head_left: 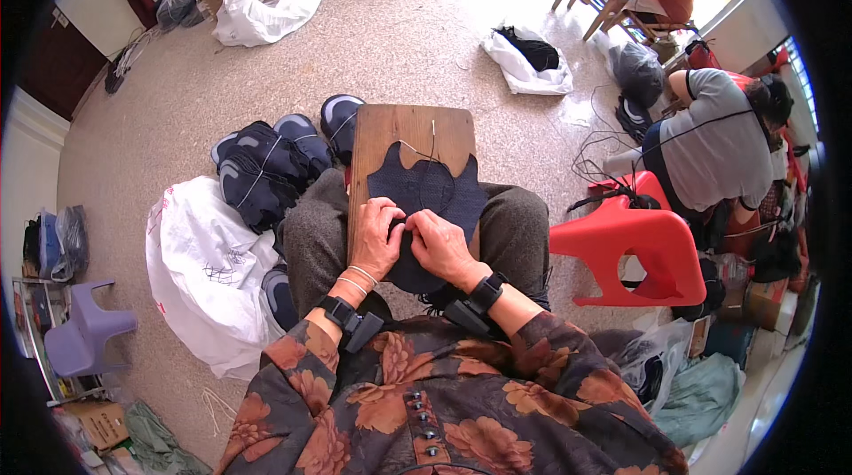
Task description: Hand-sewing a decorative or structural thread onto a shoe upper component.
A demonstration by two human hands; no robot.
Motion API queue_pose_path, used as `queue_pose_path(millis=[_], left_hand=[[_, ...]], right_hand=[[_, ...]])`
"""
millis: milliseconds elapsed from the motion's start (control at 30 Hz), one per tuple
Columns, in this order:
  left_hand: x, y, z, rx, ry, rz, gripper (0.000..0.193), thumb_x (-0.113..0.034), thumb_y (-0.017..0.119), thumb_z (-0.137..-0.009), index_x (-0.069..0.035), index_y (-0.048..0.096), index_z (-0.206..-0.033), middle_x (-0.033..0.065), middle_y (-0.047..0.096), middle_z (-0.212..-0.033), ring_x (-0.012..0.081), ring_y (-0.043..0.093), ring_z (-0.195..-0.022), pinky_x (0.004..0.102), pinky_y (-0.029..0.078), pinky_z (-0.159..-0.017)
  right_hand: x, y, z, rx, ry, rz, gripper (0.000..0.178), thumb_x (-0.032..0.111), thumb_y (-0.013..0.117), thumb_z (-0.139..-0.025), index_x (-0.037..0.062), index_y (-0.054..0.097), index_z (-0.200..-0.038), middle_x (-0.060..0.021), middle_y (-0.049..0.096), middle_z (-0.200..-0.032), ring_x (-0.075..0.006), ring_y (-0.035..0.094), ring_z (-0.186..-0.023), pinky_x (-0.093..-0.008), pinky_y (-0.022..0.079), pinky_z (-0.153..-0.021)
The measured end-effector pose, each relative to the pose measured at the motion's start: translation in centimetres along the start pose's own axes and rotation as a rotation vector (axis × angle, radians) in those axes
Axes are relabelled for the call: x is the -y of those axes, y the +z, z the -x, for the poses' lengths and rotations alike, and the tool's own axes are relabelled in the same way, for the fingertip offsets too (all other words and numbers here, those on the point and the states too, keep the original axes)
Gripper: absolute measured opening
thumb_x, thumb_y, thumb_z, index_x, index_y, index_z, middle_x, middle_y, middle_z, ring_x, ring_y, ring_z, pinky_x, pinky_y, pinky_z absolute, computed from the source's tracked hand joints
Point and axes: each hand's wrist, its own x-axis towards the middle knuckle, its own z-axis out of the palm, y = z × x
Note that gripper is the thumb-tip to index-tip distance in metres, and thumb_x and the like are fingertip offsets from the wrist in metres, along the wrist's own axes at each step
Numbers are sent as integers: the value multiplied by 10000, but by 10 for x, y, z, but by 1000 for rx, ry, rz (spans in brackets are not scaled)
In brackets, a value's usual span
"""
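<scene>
A wooden board (373, 133) lies across my lap, with a dark navy fabric piece (413, 182) spread over it. The fabric has a pointed, scalloped far edge and hangs down toward me past my hands. My left hand (380, 235) pinches the fabric near its middle, fingers closed. Close beside it, almost touching, my right hand (437, 247) is closed on the same fabric; anything small between the fingertips is hidden. A dark thread (451, 182) loops over the cloth. A thin pale needle-like piece (433, 130) shows against the board near the far edge.
Tied bundles of dark blue shoe-like pieces (262, 169) and a white sack (200, 271) lie left of my knees. A red plastic stool (661, 244) stands at right, near a seated person (714, 142). Farther off are white bags (271, 9), another person (670, 0) and a purple stool (84, 333).
</scene>
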Motion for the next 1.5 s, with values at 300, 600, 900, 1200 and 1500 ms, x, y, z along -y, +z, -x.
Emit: queue_pose_path(millis=[300, 600, 900, 1200, 1500], left_hand=[[-2, -1, -2, 20, -18, -10, 211, -19, 711, -795, -47, 641, -992, 127, 559, -1102, 325, 550, -1062, 413, 450, -947], [-9, -11, -1, 64, -30, 34, 121, -44, 756, -804, -46, 686, -902, 113, 590, -1107, 320, 565, -1067, 408, 463, -955], [-44, 6, 8, 136, 190, -63, 204, -83, 760, -790, -34, 682, -972, 112, 626, -1030, 326, 598, -982, 412, 467, -890], [-36, 3, 20, 233, 362, -70, 306, -64, 743, -798, -11, 685, -1095, 107, 610, -1096, 304, 595, -1007, 414, 476, -884], [-39, -3, 32, 273, 418, -71, 339, -30, 741, -783, 1, 684, -1116, 124, 626, -1127, 314, 606, -1061, 409, 498, -953]], right_hand=[[-11, -16, -1, 106, -72, -148, 151, -27, 582, -833, 32, 566, -971, -169, 596, -918, -397, 635, -894, -463, 527, -764], [-24, -33, 16, -102, 112, -185, 95, -5, 612, -894, 0, 602, -988, -182, 631, -938, -377, 655, -882, -438, 539, -790], [-33, -32, -9, 194, 98, 197, 134, 137, 668, -890, 34, 584, -868, -198, 641, -916, -419, 659, -872, -510, 533, -747], [-34, -11, -8, -147, 240, 61, 134, 154, 624, -936, 40, 566, -897, -170, 618, -893, -410, 644, -842, -505, 527, -721], [-35, -8, -2, -200, 226, 135, 121, 150, 623, -941, 54, 550, -925, -161, 609, -926, -394, 651, -842, -488, 530, -704]])
